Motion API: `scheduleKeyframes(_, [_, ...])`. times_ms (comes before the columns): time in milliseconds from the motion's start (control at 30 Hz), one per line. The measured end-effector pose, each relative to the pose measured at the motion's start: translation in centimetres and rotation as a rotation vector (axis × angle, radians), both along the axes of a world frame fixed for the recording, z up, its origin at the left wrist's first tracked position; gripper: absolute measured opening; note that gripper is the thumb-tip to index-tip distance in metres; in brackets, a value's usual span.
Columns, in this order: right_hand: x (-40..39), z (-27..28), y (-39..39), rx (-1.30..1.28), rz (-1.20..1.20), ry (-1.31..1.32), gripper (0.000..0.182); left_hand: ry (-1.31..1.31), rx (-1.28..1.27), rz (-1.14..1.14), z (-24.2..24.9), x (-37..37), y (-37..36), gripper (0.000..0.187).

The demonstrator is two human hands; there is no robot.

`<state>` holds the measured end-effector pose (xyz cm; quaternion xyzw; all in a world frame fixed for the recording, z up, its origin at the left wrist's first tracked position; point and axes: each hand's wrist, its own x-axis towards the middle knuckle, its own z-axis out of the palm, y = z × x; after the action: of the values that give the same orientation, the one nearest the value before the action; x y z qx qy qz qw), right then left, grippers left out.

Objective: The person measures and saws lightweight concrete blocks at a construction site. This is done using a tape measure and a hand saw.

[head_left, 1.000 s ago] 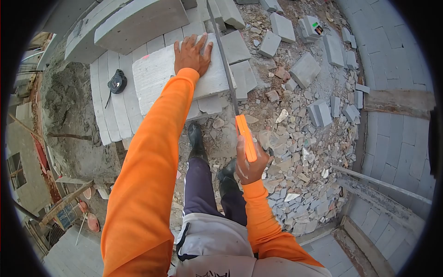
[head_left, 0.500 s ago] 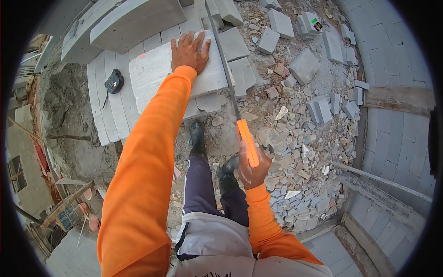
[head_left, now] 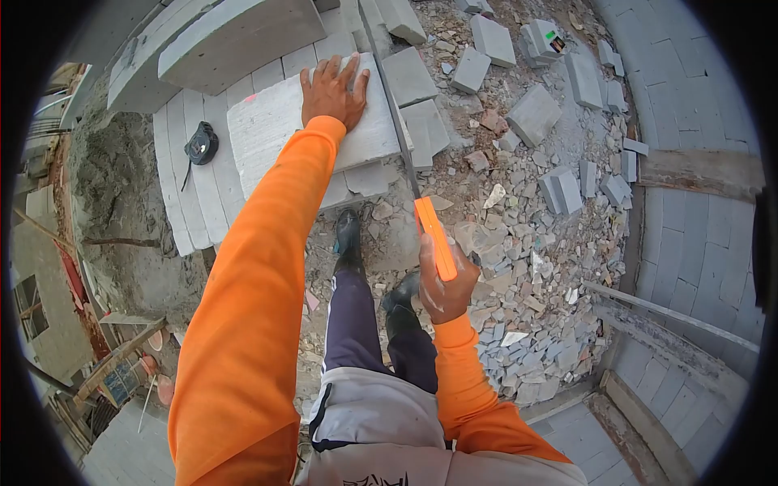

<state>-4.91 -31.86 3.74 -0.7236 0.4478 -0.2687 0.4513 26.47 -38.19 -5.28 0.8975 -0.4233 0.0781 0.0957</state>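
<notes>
White block (head_left: 263,134): pale, rectangular, with a ridged upper face and a pink mark (head_left: 250,98) near its 10 o'clock corner. Location: 11 o'clock from the centre of the view, lying flat on a bed of grey blocks (head_left: 190,170). Saw (head_left: 397,117): long, narrow dark blade with an orange handle (head_left: 436,241). The blade runs from near the centre up toward 12 o'clock, along the block's 3 o'clock end; a thin pale strip shows on the far side of the blade. Blade depth in the block cannot be determined from this angle.

Change from the frame half a second earlier: the handle and the hand gripping it have shifted slightly toward 12 o'clock. The white block and the hand on it hold their positions.

Left hand (head_left: 334,91): open, palm down, fingers moderately spread and pointing toward 12 o'clock — laid on the block's upper face, beside the blade. Right hand (head_left: 450,283): closed around the orange handle, just to the 4 o'clock side of centre.

Surroundings: a black tape measure (head_left: 202,144) rests on the bed at 10 o'clock, apart from the white block. A large grey block (head_left: 243,44) stands on edge farther out at 11 o'clock. Broken rubble (head_left: 523,267) covers the ground at 3 to 4 o'clock.
</notes>
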Motion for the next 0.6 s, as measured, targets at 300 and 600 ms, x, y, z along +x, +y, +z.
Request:
scheduleKeyframes(300, [-3.4, -0.2, 1.5, -0.035, 0.017, 0.048, 0.022, -0.014, 0.027, 0.015, 0.8, 0.6, -0.3, 0.052])
scheduleKeyframes(600, [-10.2, 0.9, 6.5, -0.021, -0.005, 0.102, 0.030, 0.026, 0.076, 0.009, 0.8, 0.5, -0.2, 0.054])
